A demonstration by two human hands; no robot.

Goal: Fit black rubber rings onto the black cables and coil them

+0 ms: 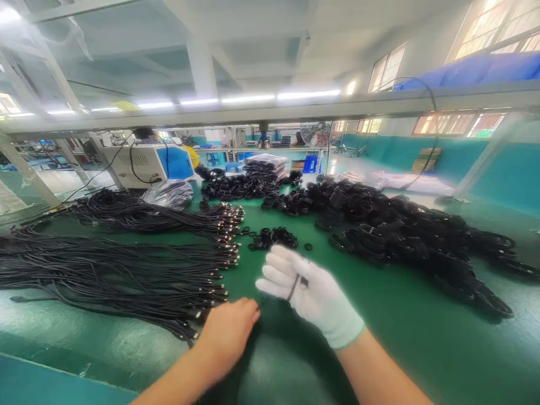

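Green table (295, 337) fills the head view, under strip lights in a workshop. Loose black cables (105, 270) lie spread at the left, coiled bundles (400, 230) heaped at the right, small black ties (272, 237) between. The bare left hand (228, 332) rests curled beside the cable ends. The gloved right hand (310, 295) pinches a cable (294, 287).
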